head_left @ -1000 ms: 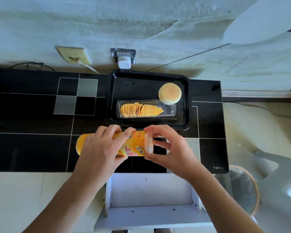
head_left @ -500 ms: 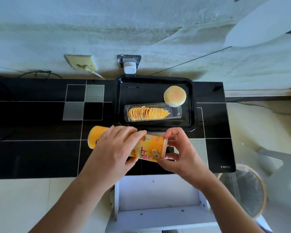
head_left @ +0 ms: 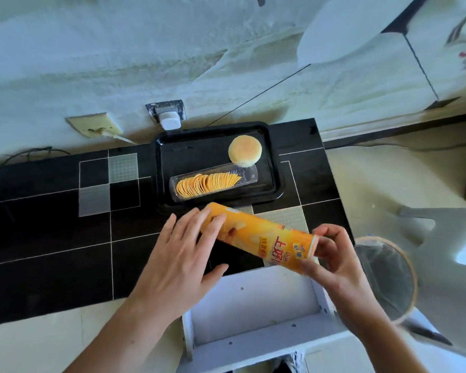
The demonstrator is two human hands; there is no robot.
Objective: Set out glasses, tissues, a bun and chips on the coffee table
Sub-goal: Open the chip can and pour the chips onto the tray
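Black glossy coffee table [head_left: 51, 238] with white grid lines runs along a pale wall, seen from the head camera looking down. At its far edge sits a black tray [head_left: 273, 170] holding a round bun [head_left: 244, 150] and, just in front of and touching it, a clear plastic sleeve [head_left: 249, 175] with a row of chips [head_left: 207, 183] lying in it. Nearer, an orange chip can [head_left: 264, 238] is held tilted above the table, its open end toward the right. The right hand [head_left: 336, 262] grasps that end with fingers curled around the rim. The left hand [head_left: 178, 265] is spread flat, fingertips resting on the can's far end, not clenched. Below stands a white shelf unit [head_left: 253, 305].
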